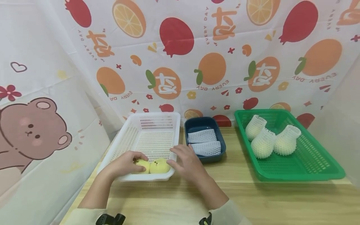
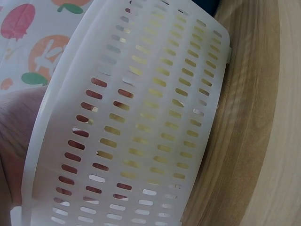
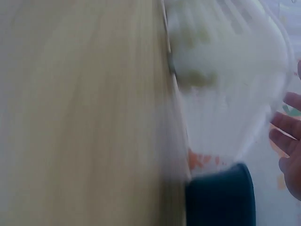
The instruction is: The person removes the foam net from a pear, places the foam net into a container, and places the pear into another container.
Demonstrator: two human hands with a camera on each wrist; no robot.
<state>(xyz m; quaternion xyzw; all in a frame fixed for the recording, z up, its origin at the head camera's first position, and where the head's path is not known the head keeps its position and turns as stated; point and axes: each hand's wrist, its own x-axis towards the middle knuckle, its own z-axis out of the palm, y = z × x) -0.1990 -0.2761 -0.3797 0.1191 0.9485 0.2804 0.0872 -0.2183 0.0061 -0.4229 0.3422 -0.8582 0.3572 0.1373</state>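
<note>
My left hand (image 1: 130,164) reaches into the white basket (image 1: 129,125) and grips the left yellow fruit (image 1: 144,165), thumb on its near side and fingers behind it. Right beside that one, a second yellow fruit (image 1: 159,166) lies against the near right corner. My right hand (image 1: 187,161) hovers at the basket's right rim, fingers loosely spread with nothing between them; the right wrist view shows the fingers (image 3: 285,123) apart. From the left wrist, the basket's slotted wall (image 2: 141,117) covers most of the fruit and the left fingers.
A dark blue tray (image 1: 204,160) with two white foam nets (image 1: 206,148) stands right of the white basket. Further right, a green basket (image 1: 306,175) contains three fruits in foam nets (image 1: 262,143). A printed cloth (image 1: 185,75) hangs behind the wooden table (image 1: 157,200).
</note>
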